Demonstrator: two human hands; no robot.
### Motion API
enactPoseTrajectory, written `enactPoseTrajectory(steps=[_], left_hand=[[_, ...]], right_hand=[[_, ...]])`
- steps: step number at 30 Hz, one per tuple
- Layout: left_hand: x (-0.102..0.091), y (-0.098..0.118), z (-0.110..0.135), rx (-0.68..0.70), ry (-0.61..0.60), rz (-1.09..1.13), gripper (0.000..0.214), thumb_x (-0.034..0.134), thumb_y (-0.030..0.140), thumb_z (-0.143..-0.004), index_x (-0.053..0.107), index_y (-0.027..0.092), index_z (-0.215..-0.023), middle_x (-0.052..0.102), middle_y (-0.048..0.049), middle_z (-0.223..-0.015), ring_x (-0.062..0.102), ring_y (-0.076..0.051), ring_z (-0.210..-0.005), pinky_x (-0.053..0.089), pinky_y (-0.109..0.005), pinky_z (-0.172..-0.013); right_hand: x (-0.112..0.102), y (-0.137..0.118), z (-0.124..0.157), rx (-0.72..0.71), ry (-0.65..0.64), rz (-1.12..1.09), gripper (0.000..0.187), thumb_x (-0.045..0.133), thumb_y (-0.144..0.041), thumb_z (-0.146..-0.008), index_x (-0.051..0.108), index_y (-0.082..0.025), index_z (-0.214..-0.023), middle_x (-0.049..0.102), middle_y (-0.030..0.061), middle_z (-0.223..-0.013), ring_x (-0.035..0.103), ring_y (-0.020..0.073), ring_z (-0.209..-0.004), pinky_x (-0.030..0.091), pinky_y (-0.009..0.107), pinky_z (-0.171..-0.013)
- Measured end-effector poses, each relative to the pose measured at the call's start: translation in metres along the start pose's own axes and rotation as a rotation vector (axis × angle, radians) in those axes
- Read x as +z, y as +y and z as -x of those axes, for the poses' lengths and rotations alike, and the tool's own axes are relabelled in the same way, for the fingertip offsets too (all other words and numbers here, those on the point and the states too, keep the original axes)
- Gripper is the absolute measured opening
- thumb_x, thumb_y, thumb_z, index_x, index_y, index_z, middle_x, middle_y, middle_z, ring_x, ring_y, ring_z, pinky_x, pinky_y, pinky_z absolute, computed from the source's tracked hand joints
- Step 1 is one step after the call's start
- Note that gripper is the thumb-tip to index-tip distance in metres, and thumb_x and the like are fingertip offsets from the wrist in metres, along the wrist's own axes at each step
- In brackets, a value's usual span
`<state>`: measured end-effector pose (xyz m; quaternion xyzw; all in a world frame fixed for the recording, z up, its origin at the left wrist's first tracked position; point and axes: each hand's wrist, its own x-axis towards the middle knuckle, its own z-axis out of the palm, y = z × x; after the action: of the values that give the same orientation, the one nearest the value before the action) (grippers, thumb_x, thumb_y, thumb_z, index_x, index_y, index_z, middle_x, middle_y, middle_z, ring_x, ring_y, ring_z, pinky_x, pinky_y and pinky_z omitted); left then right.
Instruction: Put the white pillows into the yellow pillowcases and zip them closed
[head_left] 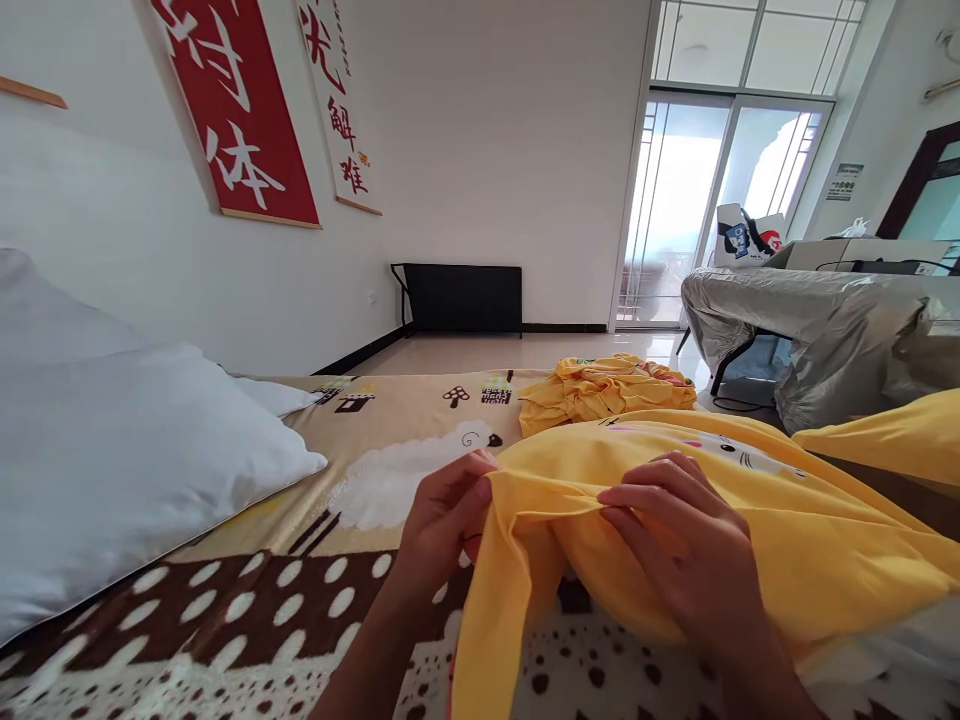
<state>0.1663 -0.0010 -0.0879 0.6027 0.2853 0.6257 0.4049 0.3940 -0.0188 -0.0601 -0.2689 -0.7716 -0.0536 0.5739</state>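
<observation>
A yellow pillowcase [645, 560] with a printed white cartoon animal face lies in front of me, bulging over something full. Some white cloth [885, 650] shows from under its lower right side. My left hand [454, 510] pinches the pillowcase at its near left corner, where a loose flap hangs down. My right hand [690, 540] pinches the same edge a little to the right, thumb and fingertips pressed together on the fabric. Between the two hands the edge is gathered into folds. What fills the case is mostly hidden.
White pillows [150, 450] are piled at the left on a patterned blanket [405, 480]. Crumpled yellow fabric [607, 390] lies beyond the pillowcase, with another yellow piece [892, 435] at right. A table under silvery sheeting [817, 310] and a black folded panel [465, 300] stand farther back.
</observation>
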Motion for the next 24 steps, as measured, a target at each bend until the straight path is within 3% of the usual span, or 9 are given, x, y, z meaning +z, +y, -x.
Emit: enactPoseTrajectory(steps=[4,8,10,12,15,17,19,21,24], left_hand=[[0.0,-0.001,-0.003,-0.064,0.168,0.15,0.02,0.067,0.037,-0.076,0.059,0.019,-0.077,0.052,0.0005,-0.07,0.047,-0.01,-0.059,0.04,-0.02,-0.053],[0.009,0.01,0.003,0.067,0.238,0.032,0.017,0.067,0.034,-0.077,0.062,0.018,-0.075,0.053,-0.0009,-0.076,0.049,-0.011,-0.065,0.041,-0.021,-0.057],[0.014,0.015,0.008,0.187,0.234,-0.019,0.011,0.064,0.029,-0.081,0.063,0.019,-0.077,0.053,-0.0018,-0.081,0.051,-0.013,-0.073,0.043,-0.022,-0.063],[0.015,0.017,0.011,0.295,0.208,-0.03,0.007,0.06,0.025,-0.083,0.065,0.021,-0.079,0.053,-0.0023,-0.081,0.051,-0.014,-0.078,0.044,-0.024,-0.069],[0.012,0.014,0.01,0.37,0.154,-0.003,0.007,0.059,0.024,-0.084,0.065,0.022,-0.08,0.051,-0.0025,-0.078,0.05,-0.015,-0.078,0.045,-0.027,-0.071],[0.007,0.01,0.007,0.335,0.121,-0.016,0.008,0.058,0.025,-0.084,0.064,0.021,-0.08,0.05,-0.0027,-0.078,0.05,-0.015,-0.077,0.045,-0.027,-0.069],[0.003,0.008,0.005,0.266,0.086,-0.094,0.01,0.056,0.025,-0.086,0.062,0.02,-0.079,0.05,-0.0028,-0.078,0.051,-0.015,-0.076,0.045,-0.026,-0.066],[0.002,0.01,0.006,0.214,0.054,-0.218,0.009,0.055,0.025,-0.087,0.06,0.02,-0.083,0.05,-0.003,-0.08,0.052,-0.015,-0.076,0.044,-0.026,-0.066],[0.004,0.017,0.013,0.232,-0.067,-0.409,0.005,0.052,0.02,-0.088,0.057,0.021,-0.09,0.052,-0.0037,-0.083,0.052,-0.016,-0.081,0.044,-0.027,-0.071]], right_hand=[[-0.006,-0.019,0.013,0.048,0.042,0.036,0.012,0.059,-0.012,-0.082,0.065,-0.022,-0.086,0.063,0.0051,-0.079,0.059,0.0163,-0.072,0.048,0.03,-0.07],[0.01,-0.037,0.041,-0.008,-0.369,0.047,0.017,0.054,-0.018,-0.084,0.066,-0.024,-0.095,0.067,0.0036,-0.071,0.062,0.0163,-0.06,0.048,0.024,-0.057],[0.025,-0.034,0.047,-0.001,-0.495,0.121,0.022,0.052,-0.019,-0.082,0.067,-0.023,-0.097,0.069,0.0052,-0.072,0.063,0.0189,-0.061,0.048,0.025,-0.055],[0.039,-0.02,0.044,0.088,-0.42,0.22,0.021,0.05,-0.021,-0.081,0.068,-0.022,-0.093,0.07,0.0074,-0.074,0.064,0.0219,-0.065,0.05,0.029,-0.06],[0.05,0.018,0.027,0.196,-0.096,0.332,0.023,0.048,-0.025,-0.083,0.066,-0.02,-0.07,0.065,0.0077,-0.06,0.061,0.023,-0.058,0.05,0.033,-0.06],[0.05,0.04,0.015,0.236,0.098,0.385,0.026,0.048,-0.027,-0.083,0.062,-0.018,-0.063,0.063,0.0085,-0.055,0.06,0.0238,-0.056,0.049,0.035,-0.06],[0.045,0.048,0.007,0.277,0.16,0.372,0.023,0.049,-0.028,-0.083,0.064,-0.015,-0.071,0.067,0.0111,-0.066,0.062,0.0253,-0.065,0.049,0.036,-0.064],[0.038,0.039,0.004,0.276,0.011,0.233,0.019,0.049,-0.025,-0.084,0.066,-0.015,-0.083,0.07,0.0104,-0.08,0.064,0.0237,-0.074,0.05,0.034,-0.069],[0.028,0.005,0.006,0.198,-0.408,-0.078,0.015,0.053,-0.024,-0.086,0.067,-0.022,-0.085,0.071,0.0026,-0.086,0.065,0.0185,-0.081,0.05,0.029,-0.076]])
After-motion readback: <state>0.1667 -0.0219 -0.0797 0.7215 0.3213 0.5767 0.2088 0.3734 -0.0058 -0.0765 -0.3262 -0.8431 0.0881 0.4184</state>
